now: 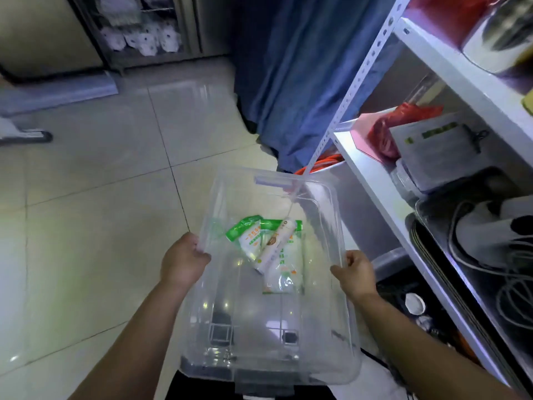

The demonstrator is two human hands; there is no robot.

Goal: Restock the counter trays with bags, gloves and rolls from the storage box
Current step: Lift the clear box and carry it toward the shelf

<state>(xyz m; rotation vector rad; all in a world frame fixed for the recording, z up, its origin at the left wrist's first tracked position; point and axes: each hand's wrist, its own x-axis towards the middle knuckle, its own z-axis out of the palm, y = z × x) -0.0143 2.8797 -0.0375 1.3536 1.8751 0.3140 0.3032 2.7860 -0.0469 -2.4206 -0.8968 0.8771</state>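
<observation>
I hold a clear plastic storage box off the floor in front of me. My left hand grips its left rim and my right hand grips its right rim. Inside, toward the far end, lie a white roll set diagonally, a green-and-white packet to its left, and a larger green-and-white packet beneath the roll. The near half of the box holds nothing.
A white metal shelf unit stands at my right with a red bag, boxes and cables. A blue curtain hangs ahead. Paper rolls sit in a far cabinet. Tiled floor spreads to the left.
</observation>
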